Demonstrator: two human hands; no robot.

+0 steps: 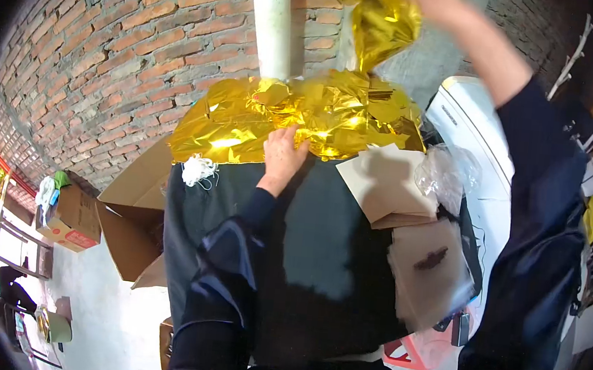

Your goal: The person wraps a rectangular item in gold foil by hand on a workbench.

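Note:
Crinkled gold foil (236,111) covers the far end of a black-topped surface (318,258). On the foil's near edge rests my left hand (285,157), palm down with fingers apart. My right hand (432,2), blurred at the top edge of the view, is raised with its fingers closed around a gold foil piece (386,29). That piece hangs down toward the foil pile. A small bundle of white string (199,170) lies left of my left hand, at the foil's edge.
At the right are brown paper sheets (382,182), a clear plastic bag (447,174) and a stack of flat brown pieces (427,269). An open cardboard box (131,233) stands at the left. Behind are a brick wall (161,36) and a pale pipe (272,22).

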